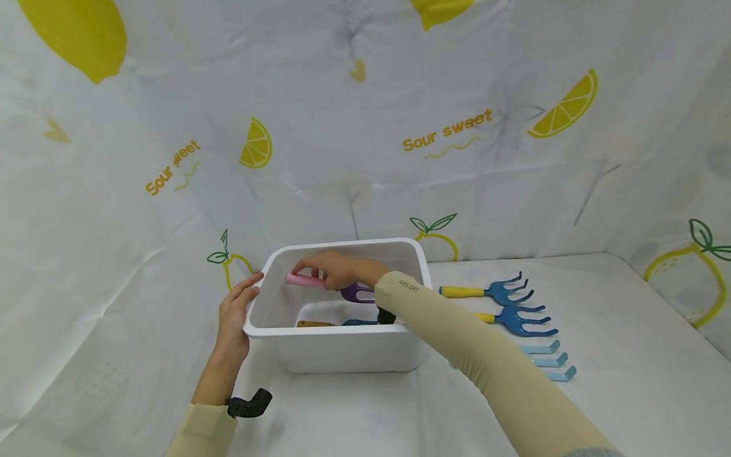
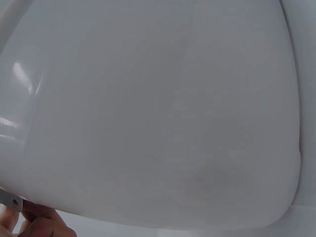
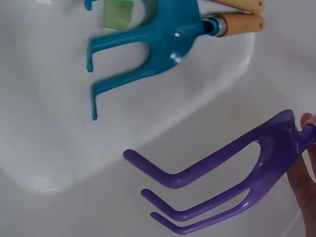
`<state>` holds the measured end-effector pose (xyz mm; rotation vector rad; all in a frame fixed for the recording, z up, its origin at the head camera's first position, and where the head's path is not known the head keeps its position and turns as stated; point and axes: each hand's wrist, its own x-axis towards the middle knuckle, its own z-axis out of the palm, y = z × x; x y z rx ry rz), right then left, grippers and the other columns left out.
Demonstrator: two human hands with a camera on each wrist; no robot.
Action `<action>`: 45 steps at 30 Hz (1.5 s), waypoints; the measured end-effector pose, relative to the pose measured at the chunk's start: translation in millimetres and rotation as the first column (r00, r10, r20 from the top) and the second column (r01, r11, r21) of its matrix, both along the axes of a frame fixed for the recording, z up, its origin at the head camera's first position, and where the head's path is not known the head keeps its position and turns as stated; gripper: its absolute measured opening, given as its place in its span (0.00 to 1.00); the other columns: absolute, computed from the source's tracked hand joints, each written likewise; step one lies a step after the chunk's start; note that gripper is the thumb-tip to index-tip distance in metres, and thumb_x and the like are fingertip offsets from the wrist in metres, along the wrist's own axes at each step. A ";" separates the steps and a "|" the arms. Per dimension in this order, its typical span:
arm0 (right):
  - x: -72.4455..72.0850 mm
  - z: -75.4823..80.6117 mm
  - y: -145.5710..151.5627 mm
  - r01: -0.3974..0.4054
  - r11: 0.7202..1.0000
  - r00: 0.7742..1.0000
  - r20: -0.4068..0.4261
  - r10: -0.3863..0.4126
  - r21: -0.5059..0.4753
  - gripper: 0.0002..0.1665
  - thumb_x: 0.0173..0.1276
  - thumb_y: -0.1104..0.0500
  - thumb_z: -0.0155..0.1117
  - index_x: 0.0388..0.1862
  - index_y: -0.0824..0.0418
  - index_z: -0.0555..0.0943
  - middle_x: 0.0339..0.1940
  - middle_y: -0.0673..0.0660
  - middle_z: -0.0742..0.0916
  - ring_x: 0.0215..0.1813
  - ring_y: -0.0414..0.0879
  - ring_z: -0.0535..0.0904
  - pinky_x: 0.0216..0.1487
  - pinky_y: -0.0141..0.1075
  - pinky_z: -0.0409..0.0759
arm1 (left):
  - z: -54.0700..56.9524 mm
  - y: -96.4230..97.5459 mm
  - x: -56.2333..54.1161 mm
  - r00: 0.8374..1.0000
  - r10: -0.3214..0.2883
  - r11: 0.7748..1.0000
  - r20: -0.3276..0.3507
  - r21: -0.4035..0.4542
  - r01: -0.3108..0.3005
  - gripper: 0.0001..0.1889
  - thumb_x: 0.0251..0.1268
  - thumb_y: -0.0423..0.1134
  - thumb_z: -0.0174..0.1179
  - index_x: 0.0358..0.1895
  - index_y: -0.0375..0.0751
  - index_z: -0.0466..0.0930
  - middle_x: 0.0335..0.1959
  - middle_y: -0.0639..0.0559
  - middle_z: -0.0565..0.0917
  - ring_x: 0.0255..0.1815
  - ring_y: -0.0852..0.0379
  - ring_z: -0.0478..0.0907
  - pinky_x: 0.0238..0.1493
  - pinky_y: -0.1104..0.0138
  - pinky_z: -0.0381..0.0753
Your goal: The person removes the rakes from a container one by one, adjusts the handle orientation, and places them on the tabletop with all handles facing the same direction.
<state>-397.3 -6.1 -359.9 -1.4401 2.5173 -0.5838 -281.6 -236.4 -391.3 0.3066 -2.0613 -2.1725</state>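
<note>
Inside the white plastic bin (image 1: 348,352), your right hand (image 1: 338,269) grasped a purple, pink-handled, three-tined rake (image 3: 278,143); swung low, it could have snagged the teal, wooden-handled rake (image 3: 173,37) obstructing the bin's floor. Your left hand (image 1: 231,324) touched the bin's rim, unclenched. Two blue, yellow-handled rakes (image 1: 515,322) lay right of the bin.

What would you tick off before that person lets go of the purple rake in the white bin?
1. Right hand holding the purple rake by its pink handle: ok.
2. Left hand touching the white bin: ok, at its left end.
3. Purple rake clear of the teal rake: ok, a gap shows between them in the right wrist view.
4. Bin floor free of other tools: not ok, the teal rake lies there.
5. Purple rake resting on the bin floor: cannot tell.
6. Right sleeve clear of the light-blue tines: cannot tell, they overlap in the head view.
</note>
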 end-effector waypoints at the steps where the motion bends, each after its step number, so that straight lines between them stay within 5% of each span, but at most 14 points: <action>1: 0.5 1.0 0.7 0.001 1.000 1.000 0.003 -0.001 0.001 0.44 0.60 0.78 0.55 0.74 0.47 0.72 0.57 0.57 0.86 0.52 0.48 0.83 0.43 0.32 0.80 | -0.2 0.0 -0.3 1.000 0.001 1.000 0.002 -0.001 -0.001 0.23 0.80 0.40 0.48 0.73 0.45 0.72 0.66 0.61 0.74 0.59 0.61 0.76 0.51 0.73 0.81; 22: 6.3 44.8 32.1 0.093 0.995 0.995 -0.018 -0.094 -0.040 0.43 0.66 0.72 0.57 0.76 0.41 0.68 0.56 0.57 0.85 0.55 0.49 0.82 0.51 0.37 0.86 | 1.4 -1.1 -1.6 1.000 0.000 1.000 -0.015 -0.012 -0.001 0.23 0.80 0.39 0.50 0.73 0.44 0.73 0.69 0.60 0.73 0.60 0.61 0.75 0.52 0.73 0.80; 36: 20.7 68.9 43.7 0.042 0.995 0.992 -0.114 -0.052 -0.088 0.44 0.65 0.74 0.54 0.76 0.42 0.69 0.55 0.53 0.86 0.55 0.46 0.81 0.54 0.38 0.83 | 1.0 -1.8 1.9 1.000 -0.011 1.000 0.007 -0.012 0.011 0.23 0.81 0.41 0.49 0.75 0.46 0.71 0.69 0.60 0.72 0.61 0.61 0.75 0.52 0.74 0.81; 45: 29.9 87.4 56.3 -0.001 0.989 0.989 -0.146 -0.021 -0.146 0.44 0.67 0.74 0.56 0.77 0.42 0.68 0.63 0.51 0.83 0.56 0.48 0.83 0.53 0.38 0.85 | 0.1 -2.1 1.1 1.000 -0.006 1.000 0.005 -0.009 0.006 0.23 0.81 0.41 0.49 0.75 0.47 0.72 0.70 0.60 0.72 0.60 0.61 0.76 0.52 0.73 0.81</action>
